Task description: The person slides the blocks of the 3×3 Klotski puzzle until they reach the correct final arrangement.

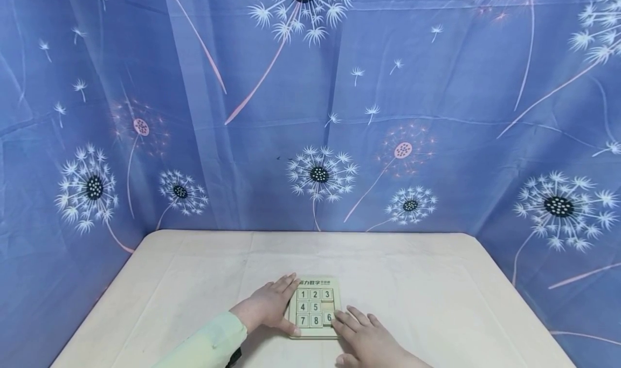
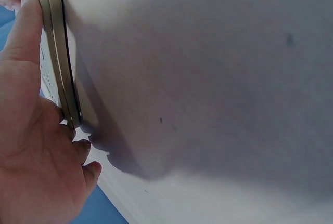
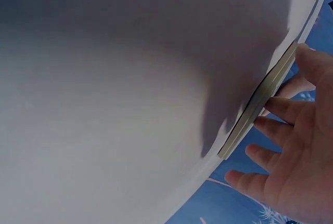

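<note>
A pale green sliding number puzzle (image 1: 315, 333) lies flat on the table, its numbered tiles facing up. Tiles 1 to 3 fill the top row; 4 and 5 stand in the middle row, with a bare slot at its right end. Below are 7, 8 and, at the right, the 6 tile (image 1: 328, 318), a little higher than its neighbours. My left hand (image 1: 270, 305) holds the puzzle's left side, thumb at the near corner and fingers at the far one. My right hand (image 1: 365, 335) reaches in from the right, extended fingertips touching the 6 tile.
The puzzle rests on a cream-coloured table (image 1: 204, 271) with rounded far corners. Blue curtains (image 1: 271, 195) printed with dandelions hang behind the table and along both sides. In the left wrist view, the puzzle's thick edge (image 2: 61, 63) shows beside the thumb.
</note>
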The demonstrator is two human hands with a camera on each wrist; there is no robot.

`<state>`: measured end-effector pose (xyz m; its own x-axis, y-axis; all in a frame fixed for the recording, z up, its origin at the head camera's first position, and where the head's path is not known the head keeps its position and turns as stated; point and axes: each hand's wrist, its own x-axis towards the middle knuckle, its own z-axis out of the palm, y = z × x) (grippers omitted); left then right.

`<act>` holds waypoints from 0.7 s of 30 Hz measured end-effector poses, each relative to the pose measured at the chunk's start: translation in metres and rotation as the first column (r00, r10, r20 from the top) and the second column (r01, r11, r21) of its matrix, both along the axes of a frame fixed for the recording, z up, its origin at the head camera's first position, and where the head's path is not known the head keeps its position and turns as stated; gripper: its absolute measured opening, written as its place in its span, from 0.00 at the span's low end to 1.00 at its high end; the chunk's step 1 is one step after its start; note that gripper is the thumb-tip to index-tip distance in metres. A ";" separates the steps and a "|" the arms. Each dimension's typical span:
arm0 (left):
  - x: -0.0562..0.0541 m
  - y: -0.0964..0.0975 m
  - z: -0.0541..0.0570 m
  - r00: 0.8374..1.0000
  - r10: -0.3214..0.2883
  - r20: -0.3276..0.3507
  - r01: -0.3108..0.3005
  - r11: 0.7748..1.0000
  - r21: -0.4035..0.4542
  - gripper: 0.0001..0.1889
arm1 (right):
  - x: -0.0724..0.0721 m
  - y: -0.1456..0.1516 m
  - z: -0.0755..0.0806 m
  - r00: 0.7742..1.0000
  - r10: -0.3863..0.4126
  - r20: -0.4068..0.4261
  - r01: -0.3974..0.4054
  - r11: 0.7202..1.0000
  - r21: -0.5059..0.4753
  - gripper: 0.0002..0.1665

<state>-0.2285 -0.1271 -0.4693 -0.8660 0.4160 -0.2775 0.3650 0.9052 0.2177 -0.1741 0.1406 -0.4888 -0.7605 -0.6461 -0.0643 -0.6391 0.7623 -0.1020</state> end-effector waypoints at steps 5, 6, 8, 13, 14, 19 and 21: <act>0.000 0.000 0.001 1.000 0.008 0.001 -0.008 1.000 0.001 0.63 | -0.001 0.001 0.003 1.000 0.004 -0.008 -0.005 0.999 -0.044 0.44; 0.000 0.000 0.001 1.000 0.009 0.004 -0.009 1.000 0.002 0.64 | -0.001 0.001 0.003 1.000 0.007 -0.017 -0.008 0.999 -0.052 0.44; 0.000 0.001 0.000 1.000 0.014 0.012 -0.014 1.000 0.003 0.64 | -0.002 0.002 0.002 1.000 0.010 -0.029 -0.012 0.998 -0.063 0.42; -0.001 0.001 0.000 1.000 0.017 0.024 -0.017 1.000 0.007 0.64 | -0.004 0.001 0.000 0.999 0.005 -0.037 -0.009 0.996 -0.087 0.40; -0.001 0.001 -0.001 1.000 0.016 0.024 -0.016 1.000 0.006 0.64 | -0.005 0.001 -0.001 0.999 0.004 -0.038 -0.007 0.996 -0.090 0.40; -0.002 0.000 -0.001 0.999 0.019 0.030 -0.019 1.000 0.009 0.64 | -0.006 0.000 0.001 1.000 -0.021 -0.020 0.019 0.995 -0.098 0.40; -0.003 0.000 -0.001 0.999 0.018 0.027 -0.018 1.000 0.006 0.64 | -0.006 -0.001 0.002 0.999 -0.030 -0.019 0.028 0.995 -0.097 0.40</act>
<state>-0.2310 -0.1273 -0.4707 -0.8657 0.4020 -0.2981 0.3423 0.9102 0.2333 -0.1798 0.1395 -0.4865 -0.7797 -0.6260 0.0137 -0.6194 0.7678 -0.1635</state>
